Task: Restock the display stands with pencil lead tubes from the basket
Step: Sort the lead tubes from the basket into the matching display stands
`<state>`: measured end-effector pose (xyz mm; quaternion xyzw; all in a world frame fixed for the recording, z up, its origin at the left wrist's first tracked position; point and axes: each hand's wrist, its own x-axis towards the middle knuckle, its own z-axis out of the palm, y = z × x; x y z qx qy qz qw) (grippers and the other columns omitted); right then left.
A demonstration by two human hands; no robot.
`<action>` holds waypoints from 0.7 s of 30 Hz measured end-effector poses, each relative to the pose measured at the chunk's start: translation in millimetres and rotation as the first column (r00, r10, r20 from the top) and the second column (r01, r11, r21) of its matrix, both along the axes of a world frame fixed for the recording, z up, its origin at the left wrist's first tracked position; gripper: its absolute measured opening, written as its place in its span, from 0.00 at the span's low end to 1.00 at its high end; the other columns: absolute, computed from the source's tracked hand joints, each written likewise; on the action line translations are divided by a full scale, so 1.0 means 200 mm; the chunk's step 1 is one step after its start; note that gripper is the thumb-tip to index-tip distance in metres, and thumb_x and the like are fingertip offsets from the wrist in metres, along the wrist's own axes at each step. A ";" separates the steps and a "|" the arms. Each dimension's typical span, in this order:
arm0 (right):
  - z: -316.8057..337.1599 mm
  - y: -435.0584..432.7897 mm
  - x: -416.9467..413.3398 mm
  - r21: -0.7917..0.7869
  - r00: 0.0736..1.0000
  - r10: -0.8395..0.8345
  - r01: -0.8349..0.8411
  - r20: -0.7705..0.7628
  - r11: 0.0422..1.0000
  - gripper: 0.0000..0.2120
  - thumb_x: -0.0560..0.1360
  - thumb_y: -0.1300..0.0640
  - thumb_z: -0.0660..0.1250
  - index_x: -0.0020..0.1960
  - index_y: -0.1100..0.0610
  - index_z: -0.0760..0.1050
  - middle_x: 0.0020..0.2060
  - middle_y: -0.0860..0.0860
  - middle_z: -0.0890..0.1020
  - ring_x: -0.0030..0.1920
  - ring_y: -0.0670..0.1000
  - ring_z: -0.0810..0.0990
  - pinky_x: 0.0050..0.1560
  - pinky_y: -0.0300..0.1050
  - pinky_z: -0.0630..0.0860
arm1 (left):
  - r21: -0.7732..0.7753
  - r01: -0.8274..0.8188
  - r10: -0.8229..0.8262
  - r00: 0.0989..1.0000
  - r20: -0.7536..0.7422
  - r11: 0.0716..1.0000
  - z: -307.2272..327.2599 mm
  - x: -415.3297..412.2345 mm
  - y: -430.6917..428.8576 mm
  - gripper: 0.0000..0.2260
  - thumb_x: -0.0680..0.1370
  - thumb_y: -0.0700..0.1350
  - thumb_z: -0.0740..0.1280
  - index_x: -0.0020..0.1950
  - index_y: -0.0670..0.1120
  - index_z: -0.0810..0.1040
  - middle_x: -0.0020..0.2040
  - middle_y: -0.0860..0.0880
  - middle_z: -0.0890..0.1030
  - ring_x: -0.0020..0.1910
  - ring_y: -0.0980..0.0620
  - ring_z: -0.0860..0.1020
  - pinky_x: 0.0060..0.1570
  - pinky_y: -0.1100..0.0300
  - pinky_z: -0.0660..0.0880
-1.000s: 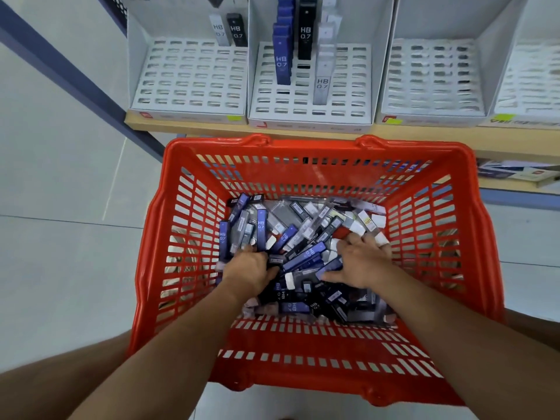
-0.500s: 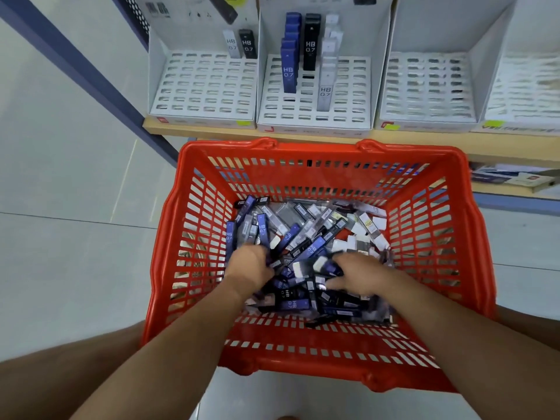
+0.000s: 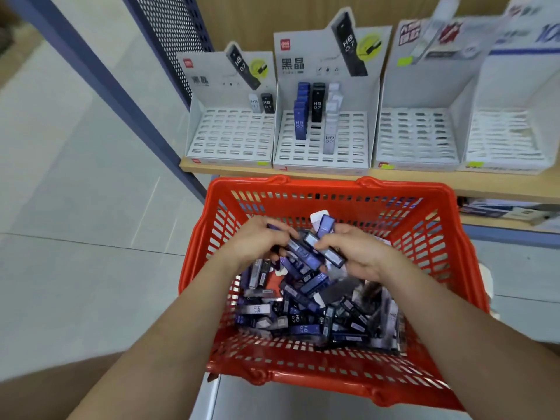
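Observation:
A red plastic basket sits in front of me with a heap of blue, black and white pencil lead tubes on its floor. Both hands are raised above the heap. My left hand grips several blue tubes. My right hand holds a bunch of blue tubes, some sticking up between the hands. On the wooden shelf behind stand white slotted display stands: the left stand carries two tubes, the middle stand has blue, black and white rows.
Two more white display stands at the right of the shelf show bare slots and are blurred. A blue shelf post slants down at the left. Grey floor tiles lie left of the basket. A lower shelf holds flat packets.
Both hands have come up out of the heap with tubes gripped and moved together. The view has tilted up, showing more of the display stands.

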<state>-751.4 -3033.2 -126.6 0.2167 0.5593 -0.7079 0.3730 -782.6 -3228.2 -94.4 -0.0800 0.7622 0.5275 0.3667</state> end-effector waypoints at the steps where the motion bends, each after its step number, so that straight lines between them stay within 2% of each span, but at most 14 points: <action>1: 0.02 -0.02 0.01 -0.046 1.000 -0.015 0.015 0.002 0.999 0.09 0.77 0.66 0.65 0.58 0.62 0.75 0.50 0.62 0.84 0.42 0.57 0.84 0.36 0.46 0.80 | 0.020 -0.006 0.006 1.000 -0.018 1.000 0.01 0.00 0.02 0.09 0.74 0.31 0.63 0.47 0.39 0.82 0.29 0.47 0.80 0.30 0.53 0.76 0.29 0.63 0.73; 4: 0.06 -0.06 0.03 -0.168 0.999 -0.050 0.047 -0.016 0.985 0.08 0.78 0.62 0.67 0.57 0.60 0.76 0.46 0.60 0.85 0.42 0.56 0.85 0.41 0.49 0.82 | 0.066 -0.028 0.033 0.997 -0.070 0.997 0.05 0.02 0.05 0.09 0.74 0.32 0.67 0.51 0.40 0.82 0.33 0.45 0.81 0.32 0.53 0.78 0.30 0.64 0.74; 7: 0.09 -0.07 0.04 -0.193 0.997 -0.054 0.041 -0.062 0.980 0.11 0.77 0.61 0.69 0.58 0.61 0.75 0.40 0.57 0.84 0.40 0.55 0.85 0.40 0.48 0.83 | 0.120 -0.072 0.084 0.991 -0.100 0.990 0.06 0.03 0.06 0.10 0.74 0.33 0.70 0.55 0.39 0.80 0.34 0.47 0.82 0.33 0.53 0.80 0.32 0.65 0.75; 9: 0.12 -0.06 0.03 -0.187 0.994 -0.065 0.048 -0.089 0.981 0.09 0.76 0.62 0.69 0.55 0.61 0.75 0.38 0.56 0.83 0.39 0.54 0.84 0.38 0.46 0.83 | 0.205 -0.151 0.166 0.984 -0.061 0.967 0.08 0.03 0.05 0.10 0.75 0.32 0.68 0.55 0.39 0.79 0.37 0.45 0.83 0.37 0.51 0.81 0.37 0.64 0.77; 12: 0.19 -0.02 0.00 -0.156 0.986 -0.107 0.087 -0.127 0.984 0.05 0.75 0.68 0.69 0.49 0.61 0.77 0.35 0.57 0.82 0.35 0.52 0.82 0.34 0.44 0.81 | 0.380 -0.333 0.329 0.941 0.077 0.863 0.13 0.02 0.03 0.06 0.79 0.33 0.63 0.54 0.38 0.76 0.47 0.39 0.83 0.48 0.46 0.83 0.44 0.61 0.80; 13: 0.20 -0.01 -0.01 -0.144 0.981 -0.127 0.106 -0.146 0.984 0.06 0.74 0.70 0.69 0.49 0.61 0.77 0.35 0.57 0.82 0.34 0.52 0.81 0.33 0.44 0.80 | 0.418 -0.361 0.350 0.931 0.105 0.834 0.16 0.02 0.03 0.04 0.80 0.36 0.61 0.54 0.39 0.74 0.51 0.38 0.83 0.51 0.45 0.83 0.44 0.61 0.80; 15: 0.23 -0.01 -0.02 -0.123 0.975 -0.140 0.120 -0.170 0.985 0.07 0.74 0.71 0.69 0.49 0.62 0.78 0.37 0.59 0.81 0.34 0.51 0.81 0.33 0.43 0.79 | 0.444 -0.367 0.362 0.927 0.101 0.817 0.21 0.01 0.04 0.07 0.82 0.42 0.58 0.56 0.41 0.71 0.55 0.40 0.83 0.54 0.46 0.82 0.43 0.61 0.81; 18: 0.28 -0.04 -0.02 -0.151 0.973 -0.144 0.117 -0.178 0.982 0.08 0.73 0.67 0.72 0.51 0.61 0.79 0.42 0.60 0.85 0.39 0.53 0.84 0.34 0.43 0.80 | 0.466 -0.337 0.365 0.930 0.032 0.818 0.26 0.00 0.06 0.10 0.83 0.46 0.56 0.60 0.42 0.69 0.56 0.44 0.83 0.54 0.48 0.82 0.42 0.60 0.81; 21: 0.32 -0.09 -0.02 -0.163 0.962 -0.161 0.126 -0.222 0.979 0.08 0.73 0.66 0.73 0.51 0.59 0.80 0.38 0.55 0.85 0.35 0.50 0.83 0.32 0.40 0.79 | 0.456 -0.330 0.385 0.923 -0.030 0.827 0.29 0.00 0.10 0.10 0.83 0.48 0.56 0.59 0.43 0.70 0.56 0.47 0.83 0.48 0.51 0.83 0.38 0.61 0.79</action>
